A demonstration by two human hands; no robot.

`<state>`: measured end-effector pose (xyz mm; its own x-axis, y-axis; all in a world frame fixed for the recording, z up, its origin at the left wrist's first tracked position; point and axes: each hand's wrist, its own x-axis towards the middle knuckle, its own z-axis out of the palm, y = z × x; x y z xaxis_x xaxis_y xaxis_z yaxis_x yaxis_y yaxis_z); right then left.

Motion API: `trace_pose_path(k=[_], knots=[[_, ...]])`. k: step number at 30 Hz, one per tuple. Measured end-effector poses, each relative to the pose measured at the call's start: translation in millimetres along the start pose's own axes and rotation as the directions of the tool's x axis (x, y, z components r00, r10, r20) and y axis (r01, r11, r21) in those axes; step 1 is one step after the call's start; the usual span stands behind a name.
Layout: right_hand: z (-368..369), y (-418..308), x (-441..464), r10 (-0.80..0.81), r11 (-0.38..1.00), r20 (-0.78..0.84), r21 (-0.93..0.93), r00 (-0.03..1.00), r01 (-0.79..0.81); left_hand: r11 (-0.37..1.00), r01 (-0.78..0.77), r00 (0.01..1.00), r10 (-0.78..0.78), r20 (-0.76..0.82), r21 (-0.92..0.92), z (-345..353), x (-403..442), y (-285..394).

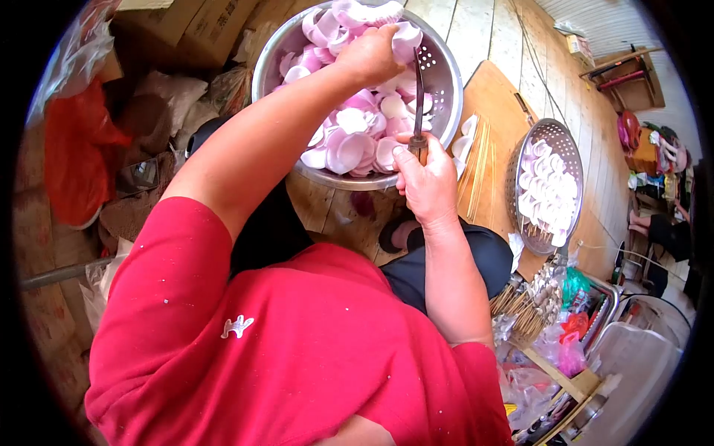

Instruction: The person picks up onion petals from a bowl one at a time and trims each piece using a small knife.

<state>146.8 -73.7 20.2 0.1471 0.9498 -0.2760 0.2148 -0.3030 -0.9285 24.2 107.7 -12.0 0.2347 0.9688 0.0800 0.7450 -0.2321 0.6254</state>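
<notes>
A big metal colander (451,123) full of pink and white onion pieces (353,149) sits in front of me. My left hand (370,56) reaches over its far side, with fingers closed on an onion piece (406,42) next to the knife tip. My right hand (428,178) grips the wooden handle of a knife (419,97) at the colander's near right rim. Its dark, narrow blade points away from me, over the onion pieces. The left fingertips are partly hidden behind the hand.
On a wooden board (487,97) to the right lie thin bamboo skewers (477,167) and a few onion pieces (465,137). A second colander (518,160) holds rows of onion pieces. Bundled skewers (524,312) stand below it. Cardboard boxes (201,30) and a red bag (78,156) are at left.
</notes>
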Motion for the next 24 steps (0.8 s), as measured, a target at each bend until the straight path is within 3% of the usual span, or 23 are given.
trace_pose_path(k=[2, 5, 7, 8, 10, 12, 14, 17, 18, 24], knots=[[-3, -4, 0, 0.027, 0.999, 0.013, 0.04, 1.0, -0.028, 0.999, 0.009, 1.0, -0.01, 0.027, 0.031, 6, 3, 0], [-5, -6, 0, 0.004, 0.997, 0.0, 0.073, 1.0, -0.004, 0.978, -0.096, 0.989, 0.074, 0.124, 0.185, 8, 3, 2], [-7, -7, -1, -0.009, 0.996, 0.0, 0.084, 1.0, 0.009, 0.946, -0.193, 0.958, 0.125, 0.258, 0.259, 15, -2, 2], [-7, -10, 0, -0.02, 0.995, 0.001, 0.095, 1.0, 0.02, 0.889, -0.33, 0.933, 0.257, 0.251, 0.317, 19, -11, -1], [-8, -12, -1, -0.045, 0.991, -0.01, 0.122, 0.999, 0.046, 0.87, -0.401, 0.898, 0.312, 0.309, 0.286, 15, -37, 8], [-9, -15, -1, -0.049, 0.989, -0.02, 0.142, 0.999, 0.051, 0.86, -0.399, 0.887, 0.274, 0.371, 0.319, 21, -53, 7], [-11, -15, 0, -0.058, 0.986, -0.021, 0.154, 0.998, 0.06, 0.891, -0.292, 0.869, 0.096, 0.486, 0.347, 5, -60, 24], [-14, -19, -4, -0.042, 0.978, -0.048, 0.202, 0.998, 0.051, 0.987, -0.159, 0.927, 0.137, 0.35, 0.035, -9, -52, 19], [-15, -19, -4, -0.04, 0.978, -0.049, 0.204, 0.998, 0.049, 0.996, -0.081, 0.947, 0.088, 0.309, -0.035, -12, -43, 14], [-25, -18, -3, -0.045, 0.982, -0.132, 0.176, 0.99, 0.068, 0.994, -0.092, 0.995, 0.088, 0.056, 0.065, -11, -17, 5]])
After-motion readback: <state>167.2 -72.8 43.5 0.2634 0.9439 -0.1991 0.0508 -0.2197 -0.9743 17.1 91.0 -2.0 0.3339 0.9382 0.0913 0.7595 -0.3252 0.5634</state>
